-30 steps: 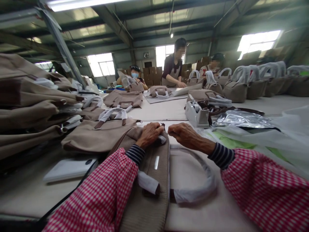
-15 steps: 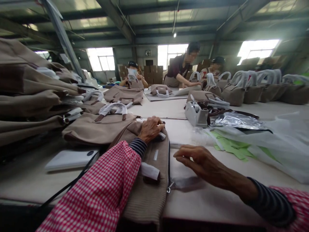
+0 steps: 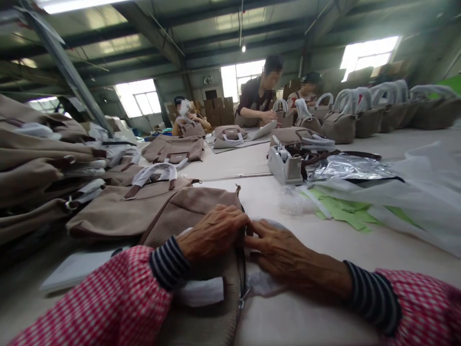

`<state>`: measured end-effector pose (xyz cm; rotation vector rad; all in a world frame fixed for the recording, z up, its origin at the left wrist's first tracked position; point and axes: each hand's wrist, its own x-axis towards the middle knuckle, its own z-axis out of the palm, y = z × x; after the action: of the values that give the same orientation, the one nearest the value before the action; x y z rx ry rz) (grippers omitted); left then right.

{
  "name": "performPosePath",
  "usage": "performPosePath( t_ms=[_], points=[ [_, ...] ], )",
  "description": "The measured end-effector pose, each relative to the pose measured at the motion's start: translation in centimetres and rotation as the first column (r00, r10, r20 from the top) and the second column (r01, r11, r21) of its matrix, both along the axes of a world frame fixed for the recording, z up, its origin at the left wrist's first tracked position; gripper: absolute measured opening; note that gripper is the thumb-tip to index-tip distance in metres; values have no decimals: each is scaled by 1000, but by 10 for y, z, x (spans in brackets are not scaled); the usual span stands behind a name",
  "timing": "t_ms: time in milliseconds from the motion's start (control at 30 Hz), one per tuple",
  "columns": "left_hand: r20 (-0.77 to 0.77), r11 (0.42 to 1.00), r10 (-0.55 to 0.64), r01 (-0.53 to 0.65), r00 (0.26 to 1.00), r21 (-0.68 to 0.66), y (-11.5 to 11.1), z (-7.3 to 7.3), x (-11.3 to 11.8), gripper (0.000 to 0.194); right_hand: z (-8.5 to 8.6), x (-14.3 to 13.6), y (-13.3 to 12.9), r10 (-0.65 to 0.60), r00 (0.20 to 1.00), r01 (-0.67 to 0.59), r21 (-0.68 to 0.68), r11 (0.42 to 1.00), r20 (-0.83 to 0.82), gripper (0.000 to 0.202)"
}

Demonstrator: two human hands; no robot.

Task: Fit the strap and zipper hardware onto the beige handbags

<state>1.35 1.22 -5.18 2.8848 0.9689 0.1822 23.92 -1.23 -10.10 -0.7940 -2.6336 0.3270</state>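
Observation:
A brown ribbed handbag (image 3: 201, 312) lies flat on the table in front of me, with a zip along its right edge. My left hand (image 3: 216, 233) rests over the bag, its fingers closed at the zipped edge. From the right, my right hand (image 3: 284, 250) meets it there, fingertips pinched together against the same edge. What exactly the fingertips grip is hidden between the hands. A metal zip pull (image 3: 242, 300) hangs nearer to me. White wrapping (image 3: 203, 291) covers part of a handle, and clear plastic (image 3: 264, 283) sticks out beneath my right hand.
Brown bags (image 3: 32, 168) are piled at left, and another bag (image 3: 118, 206) lies beside mine. A tape dispenser (image 3: 286, 163), green sheets (image 3: 345, 209) and translucent wrapping (image 3: 425, 197) are at right. Across the table (image 3: 230, 166), co-workers handle bags near a row of upright handbags (image 3: 338, 125).
My right hand has moved left from above the table to the bag's zipped edge. My left hand has come nearer along that edge, beside the right. The camera view has tilted.

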Motion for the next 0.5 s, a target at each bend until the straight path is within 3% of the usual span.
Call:
performPosePath(
  t_ms=[133, 300, 400, 500],
  points=[
    [-10, 998, 6, -7, 1000, -65, -20, 7, -14, 30, 2, -8, 8, 11, 999, -10, -9, 1000, 31, 16],
    [-73, 996, 76, -79, 994, -34, -26, 7, -4, 18, 1, -14, 6, 74, 971, -142, 302, 943, 226, 15],
    [-104, 998, 56, -59, 993, -29, -25, 12, 2, 17, 4, -4, 7, 137, 964, -213, 352, 911, 229, 12],
    [-101, 997, 0, -8, 995, -78, -28, 23, 7, 32, 8, 19, 6, 187, 965, -244, 363, 899, 185, 14]
  ],
)
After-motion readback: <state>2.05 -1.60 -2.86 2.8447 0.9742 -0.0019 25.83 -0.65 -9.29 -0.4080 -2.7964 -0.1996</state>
